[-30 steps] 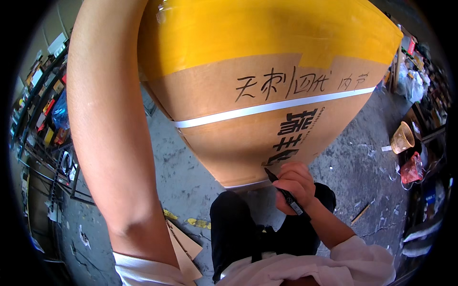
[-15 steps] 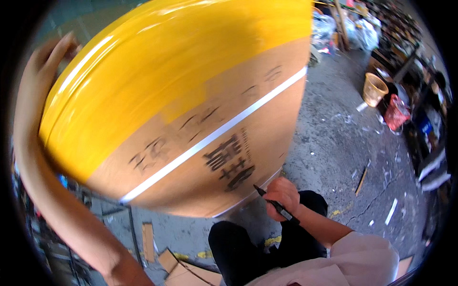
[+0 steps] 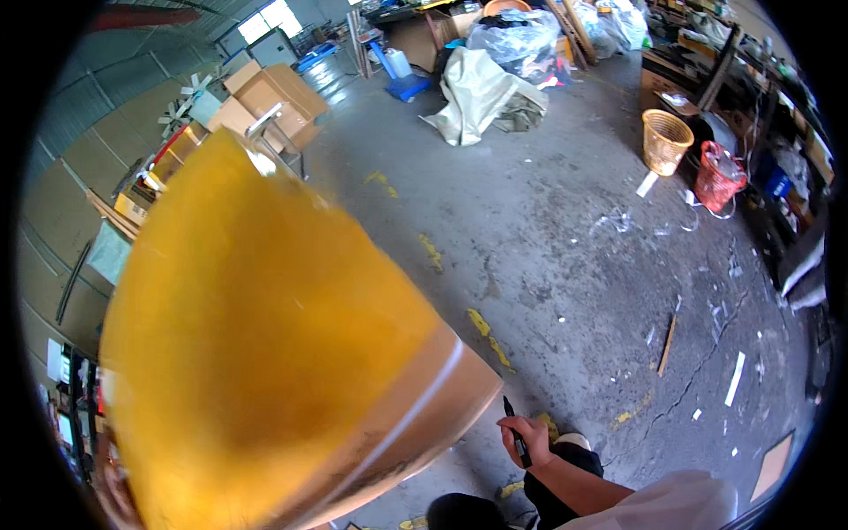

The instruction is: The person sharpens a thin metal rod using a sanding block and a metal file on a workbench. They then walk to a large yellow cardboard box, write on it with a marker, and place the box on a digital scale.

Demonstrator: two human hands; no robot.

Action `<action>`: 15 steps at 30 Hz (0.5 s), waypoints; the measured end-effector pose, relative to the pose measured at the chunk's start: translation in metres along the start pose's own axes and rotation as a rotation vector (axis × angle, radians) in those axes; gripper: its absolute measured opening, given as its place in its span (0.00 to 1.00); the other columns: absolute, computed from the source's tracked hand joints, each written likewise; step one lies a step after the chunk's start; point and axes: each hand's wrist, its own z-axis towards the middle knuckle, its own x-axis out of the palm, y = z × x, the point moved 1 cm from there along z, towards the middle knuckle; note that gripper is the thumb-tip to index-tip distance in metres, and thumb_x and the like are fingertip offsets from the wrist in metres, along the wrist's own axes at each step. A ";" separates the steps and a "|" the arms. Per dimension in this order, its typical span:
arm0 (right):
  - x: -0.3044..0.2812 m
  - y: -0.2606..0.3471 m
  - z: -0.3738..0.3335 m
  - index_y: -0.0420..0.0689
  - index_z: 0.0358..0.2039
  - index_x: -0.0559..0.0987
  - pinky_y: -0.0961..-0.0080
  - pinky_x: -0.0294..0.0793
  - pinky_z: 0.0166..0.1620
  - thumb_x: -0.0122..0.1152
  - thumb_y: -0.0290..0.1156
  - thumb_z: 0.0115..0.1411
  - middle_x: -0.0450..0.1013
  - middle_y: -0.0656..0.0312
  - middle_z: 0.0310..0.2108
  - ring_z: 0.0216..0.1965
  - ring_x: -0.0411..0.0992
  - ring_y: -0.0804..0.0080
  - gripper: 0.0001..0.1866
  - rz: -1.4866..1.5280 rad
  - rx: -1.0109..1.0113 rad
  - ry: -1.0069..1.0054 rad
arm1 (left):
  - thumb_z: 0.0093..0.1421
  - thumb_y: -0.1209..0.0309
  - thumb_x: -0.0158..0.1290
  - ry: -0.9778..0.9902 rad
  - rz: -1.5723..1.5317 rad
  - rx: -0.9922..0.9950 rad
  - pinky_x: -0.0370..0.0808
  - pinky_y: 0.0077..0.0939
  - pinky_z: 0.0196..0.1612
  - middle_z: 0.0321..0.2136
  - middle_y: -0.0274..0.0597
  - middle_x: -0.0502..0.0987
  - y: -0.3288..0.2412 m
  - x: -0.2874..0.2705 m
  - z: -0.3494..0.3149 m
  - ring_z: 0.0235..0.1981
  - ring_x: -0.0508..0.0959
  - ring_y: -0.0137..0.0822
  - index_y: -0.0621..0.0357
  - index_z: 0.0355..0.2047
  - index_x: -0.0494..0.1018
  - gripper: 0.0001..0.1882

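A large cardboard box (image 3: 415, 389), covered over much of its surface with yellow tape (image 3: 256, 291), fills the left and lower part of the view. It is tilted and blurred by motion. A pale strap (image 3: 402, 420) runs across its bare brown side. At the box's lower left edge is my left hand (image 3: 117, 486), against the tape, its fingers smeared and mostly hidden. My right hand (image 3: 530, 439) is closed around a black marker pen (image 3: 517, 431), uncapped tip pointing up, just off the box's right corner.
On the grey floor (image 3: 565, 238) lie yellow paint marks and scraps. A yellow basket (image 3: 666, 141) and a red basket (image 3: 720, 177) stand by cluttered shelving on the right. Further off are a pale cloth sheet (image 3: 473, 93), plastic bags (image 3: 517, 40) and open cardboard boxes (image 3: 278, 97).
The box has swung down and to the left, its written side turning mostly out of sight. My left hand has dropped from upper left to lower left. My right hand, still holding the marker, is slightly lower.
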 end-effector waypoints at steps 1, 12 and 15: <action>0.009 -0.018 -0.015 0.38 0.32 0.76 0.79 0.67 0.22 0.57 0.27 0.55 0.73 0.61 0.22 0.20 0.71 0.72 0.06 0.222 0.276 0.114 | 0.67 0.55 0.35 -0.005 0.014 0.013 0.64 0.34 0.56 0.50 0.49 0.72 -0.003 0.000 0.008 0.52 0.71 0.43 0.67 0.52 0.67 0.27; -0.124 0.125 -0.022 0.48 0.41 0.75 0.71 0.73 0.33 0.56 0.29 0.51 0.73 0.59 0.23 0.27 0.74 0.59 0.15 -0.298 0.553 0.413 | 0.67 0.54 0.35 0.054 -0.011 0.133 0.65 0.36 0.55 0.52 0.47 0.70 -0.034 0.057 0.088 0.52 0.70 0.44 0.62 0.53 0.67 0.26; -0.202 0.201 0.038 0.51 0.41 0.76 0.70 0.71 0.28 0.55 0.34 0.54 0.74 0.57 0.25 0.24 0.74 0.61 0.13 -0.327 0.283 0.177 | 0.66 0.54 0.35 0.080 -0.007 0.114 0.65 0.36 0.55 0.52 0.47 0.69 -0.035 0.052 0.097 0.53 0.70 0.44 0.60 0.53 0.66 0.25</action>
